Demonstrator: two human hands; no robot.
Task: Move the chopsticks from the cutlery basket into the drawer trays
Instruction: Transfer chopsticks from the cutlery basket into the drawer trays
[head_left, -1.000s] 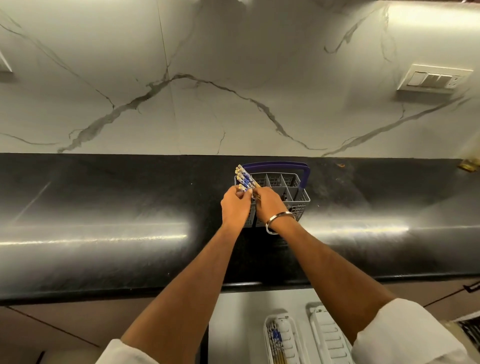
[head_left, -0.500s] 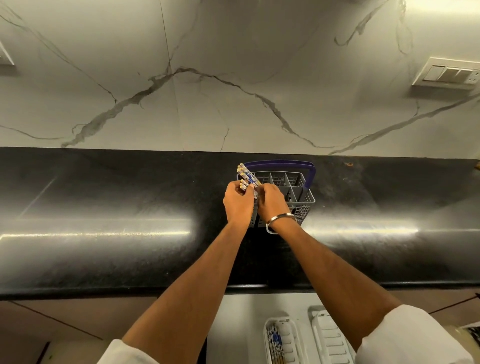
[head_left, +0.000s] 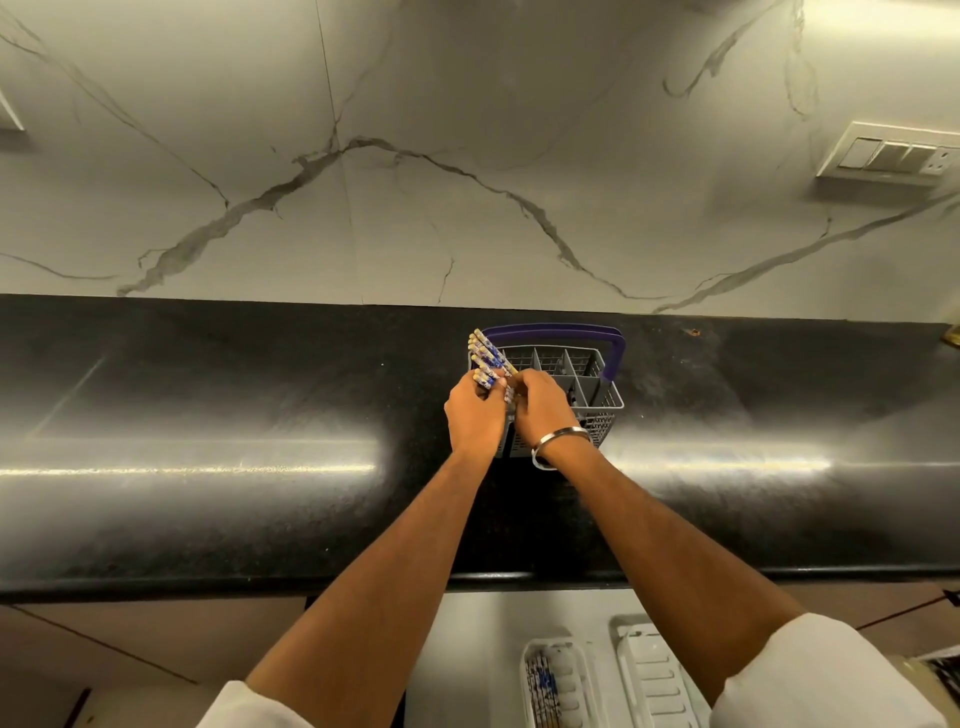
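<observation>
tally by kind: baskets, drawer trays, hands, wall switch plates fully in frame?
Cutlery basket: 1
Drawer trays: 2, the left tray with chopsticks already in it and the right tray
Hands: 2, left hand and right hand, both on the chopstick bundle
Switch plate: 1
Total: 6

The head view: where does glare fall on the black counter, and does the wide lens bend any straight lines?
In the head view, bright glare bands run along the counter on both sides of the arms; the lens bows the counter's front edge; the chopsticks held by the left hand and right hand at the basket look slightly soft.
</observation>
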